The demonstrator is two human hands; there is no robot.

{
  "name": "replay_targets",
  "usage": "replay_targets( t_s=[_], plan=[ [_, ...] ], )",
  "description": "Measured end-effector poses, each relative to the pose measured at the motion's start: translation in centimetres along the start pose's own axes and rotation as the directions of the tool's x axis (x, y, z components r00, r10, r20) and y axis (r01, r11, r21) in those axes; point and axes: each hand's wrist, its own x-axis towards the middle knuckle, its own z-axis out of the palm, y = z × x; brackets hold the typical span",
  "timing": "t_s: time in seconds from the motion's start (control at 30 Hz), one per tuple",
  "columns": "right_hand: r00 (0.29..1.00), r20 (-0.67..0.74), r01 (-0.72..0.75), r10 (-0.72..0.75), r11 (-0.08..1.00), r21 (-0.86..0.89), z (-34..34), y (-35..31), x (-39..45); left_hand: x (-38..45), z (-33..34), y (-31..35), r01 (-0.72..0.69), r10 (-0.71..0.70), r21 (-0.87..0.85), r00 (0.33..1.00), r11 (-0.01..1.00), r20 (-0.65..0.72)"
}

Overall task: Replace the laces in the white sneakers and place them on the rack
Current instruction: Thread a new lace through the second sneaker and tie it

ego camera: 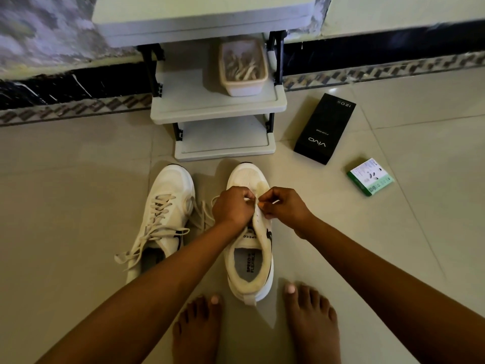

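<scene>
Two white sneakers stand on the tiled floor in front of a small rack [217, 111]. The left sneaker [168, 206] still carries a loosened cream lace whose ends trail over the floor. The right sneaker [249, 258] shows no lace over its tongue. My left hand [232, 206] and my right hand [283, 203] meet over this shoe's front eyelets, fingers curled, each pinching a piece of white lace. The lace itself is mostly hidden by my fingers.
A tub [242, 69] holding several laces sits on the rack's middle shelf. A black phone box [324, 127] and a small green box [370, 177] lie on the floor to the right. My bare feet [309, 324] are just behind the right sneaker.
</scene>
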Motion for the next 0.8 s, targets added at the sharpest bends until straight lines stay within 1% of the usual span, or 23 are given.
replay_targets(
  t_s=[0.07,0.1,0.17,0.2,0.23,0.3,0.4,0.47,0.57,0.7,0.8],
  plan=[
    [1.000,-0.010,0.025,-0.026,0.999,-0.035,0.0,0.0,0.1,0.2,0.1,-0.2,0.005,-0.005,-0.031,1.000,1.000,0.023],
    [1.000,-0.013,0.026,-0.026,1.000,-0.010,0.0,0.2,0.1,0.4,0.2,-0.3,0.014,-0.011,-0.081,0.999,0.997,0.043],
    [1.000,-0.012,0.004,-0.003,0.993,0.116,0.0,0.6,-0.1,0.6,0.1,-0.6,0.034,-0.017,-0.215,0.997,0.976,0.080],
    [1.000,-0.007,-0.004,0.005,0.985,0.175,0.0,0.7,-0.3,0.7,0.0,-0.6,0.037,-0.012,-0.254,0.995,0.966,0.097],
    [1.000,-0.002,-0.007,0.008,0.978,0.207,0.0,0.8,-0.3,0.8,-0.1,-0.7,0.032,-0.002,-0.261,0.994,0.965,0.113],
    [1.000,0.014,-0.011,0.008,0.981,0.195,-0.1,1.0,-0.3,1.0,-0.1,-0.7,-0.005,0.034,-0.215,0.991,0.977,0.132],
    [0.998,0.062,-0.026,0.017,0.989,0.148,-0.5,0.8,0.1,1.0,0.3,-0.6,-0.059,0.064,-0.089,0.996,0.994,0.054],
    [0.997,0.081,-0.031,0.020,0.989,0.147,-0.6,0.7,0.1,0.8,0.5,-0.5,-0.038,0.039,-0.064,0.999,0.997,0.015],
    [0.998,0.068,-0.027,0.014,0.980,0.199,-0.6,0.7,-0.1,0.6,0.2,-0.1,-0.006,0.009,-0.097,0.999,0.995,0.031],
    [0.998,0.059,-0.024,0.011,0.973,0.231,-0.4,0.8,-0.1,0.6,0.0,-0.1,0.105,-0.073,-0.270,0.989,0.957,0.125],
    [0.999,0.046,-0.007,-0.002,0.980,0.199,-0.4,0.8,0.0,1.2,-0.5,0.0,0.202,-0.110,-0.381,0.962,0.902,0.249]
  ],
)
